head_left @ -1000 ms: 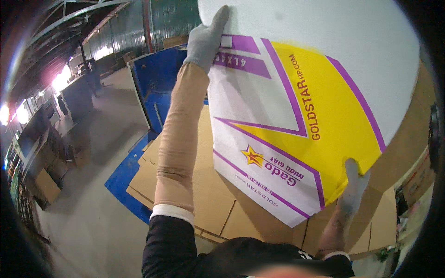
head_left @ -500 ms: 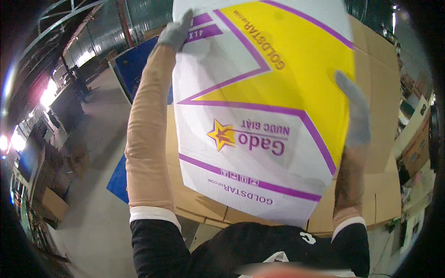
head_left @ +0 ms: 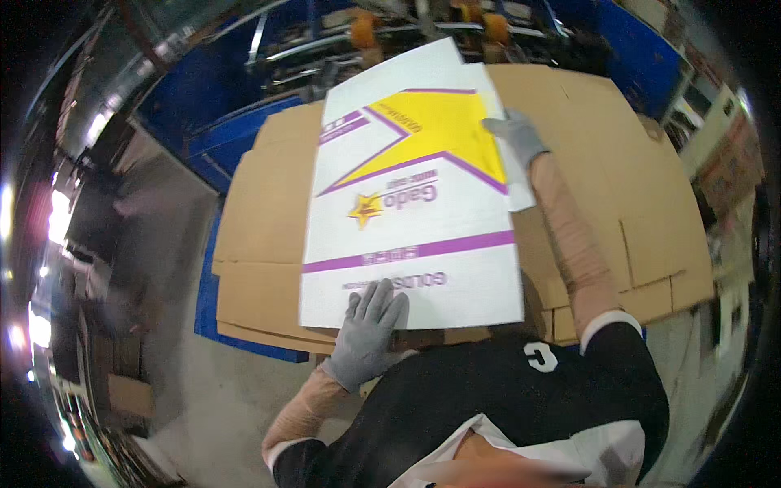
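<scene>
A white printed cardboard sheet (head_left: 407, 305) with a yellow panel and purple stripes lies on a pile of plain brown flat cardboard (head_left: 264, 236). From under its right side another white piece (head_left: 521, 198) sticks out. My left hand (head_left: 368, 329), in a grey glove, rests on the sheet's near edge with the fingers stretched over the print. At the far right edge is my right hand (head_left: 517, 137), also gloved in grey, its fingers extended against the sheet's side. What lies beneath the printed sheet is mostly hidden.
Beyond the pile stands a blue machine (head_left: 643, 53) with metal bars and orange rollers (head_left: 364, 31). A blue support (head_left: 209, 297) shows under the cardboard's left side. Shelving and boxes (head_left: 728, 175) line the right, and a small carton (head_left: 130, 396) sits on the floor at left.
The printed sheet was held up in both hands and now lies on the brown cardboard. My left hand has come from its far left edge to the near edge. The view has turned toward the machine.
</scene>
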A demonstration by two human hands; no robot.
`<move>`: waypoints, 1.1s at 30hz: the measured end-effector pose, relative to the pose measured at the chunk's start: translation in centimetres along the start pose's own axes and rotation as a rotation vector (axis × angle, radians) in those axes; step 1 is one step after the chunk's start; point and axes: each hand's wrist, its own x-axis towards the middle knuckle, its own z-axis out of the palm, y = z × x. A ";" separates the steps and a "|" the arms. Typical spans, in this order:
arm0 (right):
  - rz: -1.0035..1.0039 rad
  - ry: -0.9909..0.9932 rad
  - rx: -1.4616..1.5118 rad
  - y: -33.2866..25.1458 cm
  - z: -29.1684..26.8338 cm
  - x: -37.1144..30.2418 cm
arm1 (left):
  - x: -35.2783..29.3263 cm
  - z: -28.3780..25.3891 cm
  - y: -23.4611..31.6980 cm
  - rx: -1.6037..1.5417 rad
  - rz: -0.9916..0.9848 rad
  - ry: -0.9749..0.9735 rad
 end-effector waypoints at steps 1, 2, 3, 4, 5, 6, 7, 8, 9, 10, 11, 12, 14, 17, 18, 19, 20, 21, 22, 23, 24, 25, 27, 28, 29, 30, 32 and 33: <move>0.075 -0.027 0.089 1.5 0.9 -1.1 | -0.3 0.6 0.6 0.021 -0.013 0.007; 0.149 -0.010 -0.118 2.4 1.6 -1.7 | -0.5 1.3 0.7 0.003 -0.020 0.087; 0.031 0.108 -0.183 2.7 2.1 -2.6 | -0.6 1.8 0.3 -0.010 -0.040 0.121; -0.017 0.237 -0.284 2.7 2.5 -4.0 | -0.9 2.3 0.0 -0.007 -0.078 0.201; 0.002 0.327 -0.392 2.5 2.5 -5.2 | -1.0 2.8 -0.2 0.048 -0.014 0.196; -0.057 0.319 -0.432 2.2 1.4 -6.3 | -1.1 3.3 -0.4 0.109 0.035 0.231; -0.099 0.253 -0.379 2.1 -0.2 -7.3 | -1.1 3.7 -0.6 0.198 0.138 0.318; -0.092 0.161 -0.337 2.2 -2.4 -8.4 | -1.0 4.1 -0.5 0.169 0.051 0.270; -0.172 0.093 -0.285 2.4 -3.9 -9.4 | -0.8 4.4 -0.5 0.175 0.016 0.285; -0.069 0.166 -0.317 3.3 -4.9 -10.3 | -0.2 4.7 -0.4 0.193 -0.015 0.281; -0.046 0.255 -0.345 4.1 -6.4 -11.4 | 0.2 4.9 -0.4 0.190 -0.021 0.351; -0.114 0.352 -0.376 5.3 -8.1 -12.6 | 0.7 5.1 -0.5 0.192 -0.027 0.402; 0.020 0.663 -0.665 8.3 -11.9 -16.1 | 1.3 5.5 -1.1 0.147 -0.078 0.441; 0.609 0.966 -1.006 13.5 -17.2 -25.5 | 1.1 6.1 -3.1 0.140 -0.092 0.422; 0.745 1.027 -0.954 15.1 -18.7 -28.8 | 0.7 6.1 -4.0 0.141 -0.094 0.455; 0.613 1.120 -0.696 16.8 -20.3 -31.9 | 0.2 6.4 -4.8 0.125 -0.062 0.555; 0.588 1.208 -0.388 18.5 -21.7 -34.0 | 0.1 6.6 -5.6 0.100 -0.103 0.606; 0.527 1.248 -0.339 20.4 -22.4 -35.4 | 0.0 7.0 -6.3 0.086 -0.123 0.674; 0.518 1.324 -0.264 22.1 -23.0 -36.7 | 0.0 6.9 -7.0 0.066 -0.144 0.716; 0.440 1.350 -0.224 23.8 -23.2 -37.8 | 0.2 7.1 -7.6 0.047 -0.162 0.747; 0.573 1.402 -0.051 24.6 -23.9 -39.1 | 0.1 7.0 -7.9 0.016 -0.234 0.757; 0.627 1.406 0.094 25.3 -24.5 -40.2 | 0.0 6.8 -8.2 -0.043 -0.237 0.761; 0.507 1.280 0.223 26.4 -25.1 -41.5 | -0.5 6.3 -8.7 -0.145 -0.258 0.810; 0.349 1.146 0.196 26.6 -25.0 -42.0 | -1.3 5.9 -9.2 -0.227 -0.244 0.825; 0.368 1.133 0.254 26.5 -25.2 -42.3 | -2.1 5.5 -9.6 -0.281 -0.344 0.827; 0.225 1.064 0.369 26.3 -25.0 -42.5 | -3.3 4.8 -10.3 -0.312 -0.427 0.808; 0.226 1.096 0.805 25.3 -24.8 -42.0 | -5.3 4.0 -12.0 -0.401 -0.487 0.873; 0.464 1.200 0.218 24.8 -24.4 -41.5 | -5.9 3.7 -13.2 -0.431 -0.419 0.975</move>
